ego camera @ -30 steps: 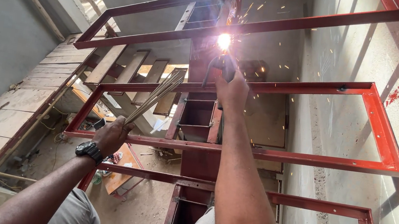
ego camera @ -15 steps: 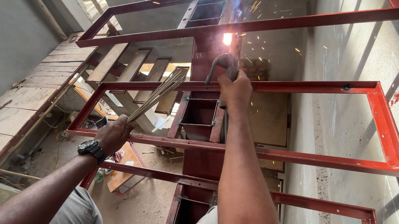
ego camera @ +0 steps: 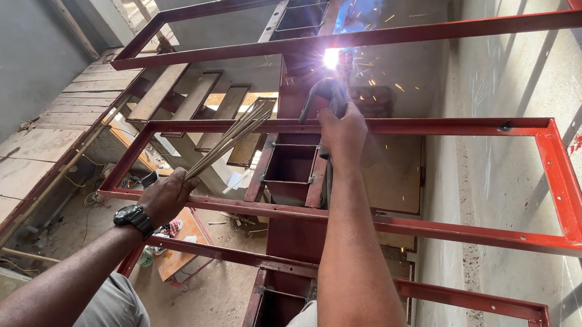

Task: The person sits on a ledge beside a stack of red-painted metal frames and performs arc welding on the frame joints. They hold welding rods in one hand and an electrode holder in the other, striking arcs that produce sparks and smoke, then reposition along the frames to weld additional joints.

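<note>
Right hand [ego camera: 344, 134] closed around the electrode holder [ego camera: 325, 94], arm stretched up along the central red steel column [ego camera: 294, 232], holder's tip just below the bright weld arc [ego camera: 331, 58] where the column meets the upper crossbar [ego camera: 431, 33] of the red frame. Sparks scattering right of the arc. Arc directly above and ahead of this hand, long axis of arm and holder roughly in line with the column. Left hand [ego camera: 166, 195], black wristwatch [ego camera: 134, 218] at the wrist, clenched on a bundle of welding rods [ego camera: 230, 137], resting at the left end of a lower crossbar [ego camera: 344, 217], rods angled up and right toward the column. Right hand far nearer the joint; left well apart.
</note>
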